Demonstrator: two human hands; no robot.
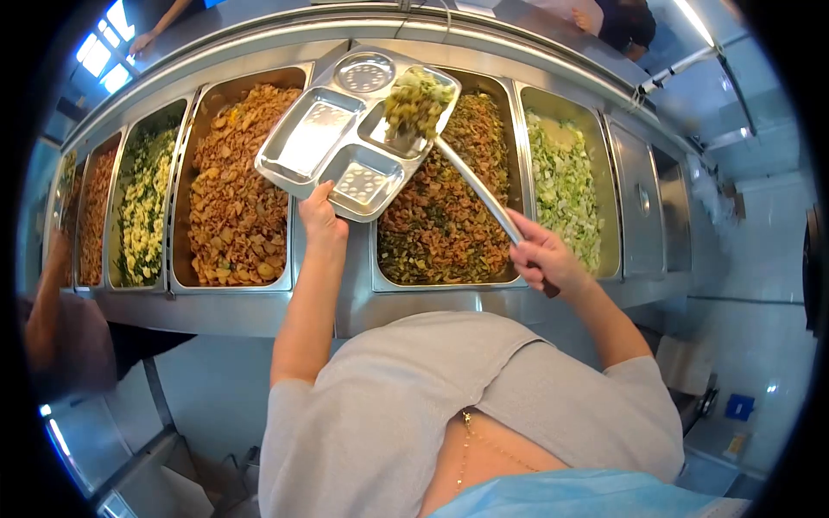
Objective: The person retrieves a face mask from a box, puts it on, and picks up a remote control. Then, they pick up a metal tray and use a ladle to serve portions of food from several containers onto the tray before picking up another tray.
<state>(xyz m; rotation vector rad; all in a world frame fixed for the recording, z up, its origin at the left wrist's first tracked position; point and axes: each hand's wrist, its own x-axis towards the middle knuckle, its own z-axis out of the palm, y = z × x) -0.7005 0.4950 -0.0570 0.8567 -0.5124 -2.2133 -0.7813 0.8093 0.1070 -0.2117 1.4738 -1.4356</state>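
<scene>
My left hand [324, 223] is closed on the near edge of a metal compartment tray [313, 129], held tilted above the food pans. In my right hand [548, 257] is the dark-ended handle of a long metal serving spoon [479, 186]. The spoon's head is hidden over the tray's right side, where chopped greens [416, 102] lie in and around one compartment. The other compartments show bare, dimpled metal. Below the tray and spoon sits a deep pan of chopped greens and minced meat [453, 229].
Left of the tray is a pan of browned meat [237, 186], then a pan of egg and greens [142, 207]. To the right stand a pan of pale chopped cabbage [566, 186] and a lidded pan [637, 194]. A person's arm [53, 268] shows at far left.
</scene>
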